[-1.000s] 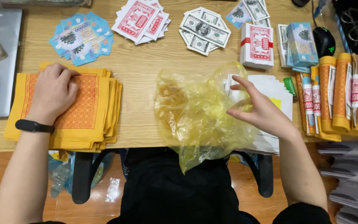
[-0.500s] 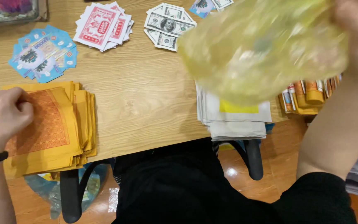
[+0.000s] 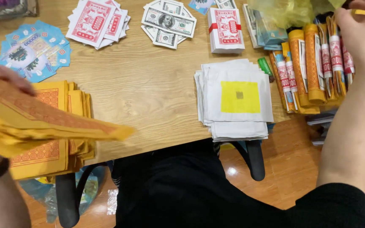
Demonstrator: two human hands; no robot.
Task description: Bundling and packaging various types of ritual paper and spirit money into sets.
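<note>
Wooden desk (image 3: 148, 109); left hand (image 3: 5, 76) clamps orange-printed yellow sheets (image 3: 43, 122); right hand (image 3: 362, 38) grip unclear.

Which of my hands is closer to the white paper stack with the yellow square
Right. Your right hand is up over the incense bundles just right of the white paper stack. Your left hand is far across the table, lifting yellow sheets.

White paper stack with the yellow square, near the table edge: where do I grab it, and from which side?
Grip the white paper stack at its near edge, coming in from the person's side. That edge seems to overhang the table rim, so fingers could likely slide underneath with the thumb on top. The far and right sides are crowded by the red-banded bundle and the incense packs.
</note>
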